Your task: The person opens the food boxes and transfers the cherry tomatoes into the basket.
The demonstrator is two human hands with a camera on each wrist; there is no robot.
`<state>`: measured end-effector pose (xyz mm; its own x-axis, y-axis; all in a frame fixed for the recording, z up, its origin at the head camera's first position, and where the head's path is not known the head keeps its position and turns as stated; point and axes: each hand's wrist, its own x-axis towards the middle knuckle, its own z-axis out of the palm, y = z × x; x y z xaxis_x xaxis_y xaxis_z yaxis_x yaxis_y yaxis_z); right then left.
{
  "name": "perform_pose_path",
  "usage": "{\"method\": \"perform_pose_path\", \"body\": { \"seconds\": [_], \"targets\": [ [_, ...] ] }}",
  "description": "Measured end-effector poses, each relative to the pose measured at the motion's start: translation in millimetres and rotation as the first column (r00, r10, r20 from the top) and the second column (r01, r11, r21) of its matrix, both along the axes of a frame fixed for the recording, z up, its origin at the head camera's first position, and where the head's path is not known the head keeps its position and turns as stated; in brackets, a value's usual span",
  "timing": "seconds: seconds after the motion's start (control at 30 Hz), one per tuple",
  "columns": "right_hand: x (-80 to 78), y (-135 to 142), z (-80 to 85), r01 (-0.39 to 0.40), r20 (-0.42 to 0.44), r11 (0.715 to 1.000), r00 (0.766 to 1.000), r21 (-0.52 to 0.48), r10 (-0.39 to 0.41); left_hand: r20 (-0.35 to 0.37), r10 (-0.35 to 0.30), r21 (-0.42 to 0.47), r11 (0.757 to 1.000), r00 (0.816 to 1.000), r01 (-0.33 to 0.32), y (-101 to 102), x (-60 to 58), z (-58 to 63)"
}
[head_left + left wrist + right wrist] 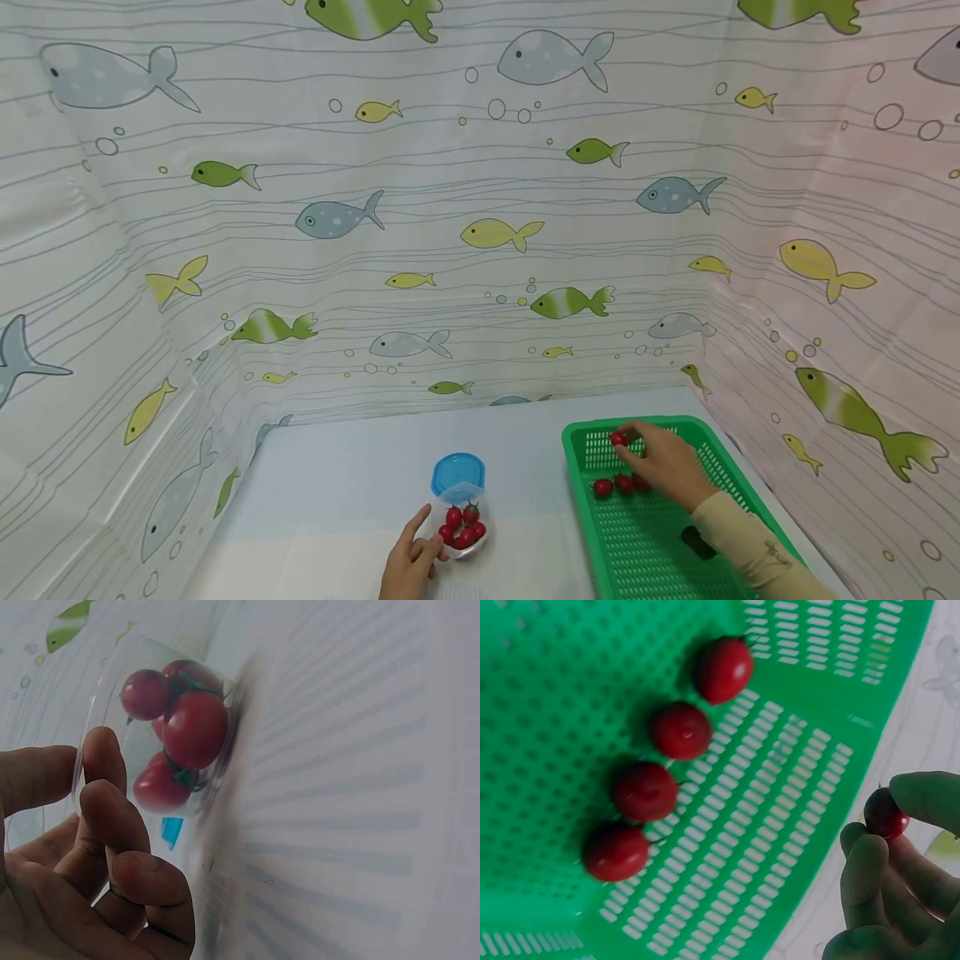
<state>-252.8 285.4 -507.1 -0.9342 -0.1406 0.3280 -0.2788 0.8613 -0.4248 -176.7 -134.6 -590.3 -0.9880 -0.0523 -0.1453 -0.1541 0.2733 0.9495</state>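
My right hand (663, 462) pinches a small red cherry tomato (886, 813) between thumb and fingertips, over the far end of a green plastic basket (588, 533). Below it, a row of several cherry tomatoes (681, 730) lies on the basket floor along the far wall. To the left, my left hand (411, 558) holds the near left rim of a clear plastic cup (139, 656), its lower fingers curled. Inside the cup sit several tomatoes (466, 537), some with green stems. A blue lid (457, 475) lies opened out behind the cup.
The basket stands on a white table (330, 492), close to the right-hand wall. A fish-patterned curtain (420, 258) encloses the table at the back and both sides. A small black item (698, 542) shows beside the right sleeve (750, 546), over the basket.
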Motion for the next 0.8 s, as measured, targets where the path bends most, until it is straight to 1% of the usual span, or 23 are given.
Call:
{"method": "perform_pose_path", "body": {
  "seconds": [0.17,0.27,0.37,0.53,0.67,0.8],
  "targets": [
    [-1.5,15,-5.2,0.029,0.023,1.0,0.999,0.003,-0.029,0.01,-0.006,0.002,1.0,1.0,0.006,0,-0.8,0.1],
    [-2.4,22,-5.9,0.037,0.035,0.999,0.999,0.001,-0.037,0.007,-0.006,0.003,1.0,1.0,0.006,-1,-0.9,-0.3],
    [-2.8,30,-7.1,0.065,0.061,0.998,0.996,-0.002,-0.065,-0.002,-0.011,0.002,1.0,1.0,0.011,-1,-1.2,-0.5],
    [-1.3,43,-14.0,0.099,0.089,0.995,0.991,0.004,-0.099,-0.009,-0.019,0.008,1.0,1.0,0.019,-1,-1.4,-0.8],
    [0.1,52,-19.4,0.093,0.083,0.996,0.992,0.006,-0.093,-0.009,-0.022,0.01,1.0,1.0,0.022,-1,-1.3,-1.1],
    [0.7,58,-24.4,0.088,0.113,0.996,0.99,0.008,-0.088,-0.007,-0.026,0.01,1.0,1.0,0.026,-2,-1.7,-1.6]
  ]
}}
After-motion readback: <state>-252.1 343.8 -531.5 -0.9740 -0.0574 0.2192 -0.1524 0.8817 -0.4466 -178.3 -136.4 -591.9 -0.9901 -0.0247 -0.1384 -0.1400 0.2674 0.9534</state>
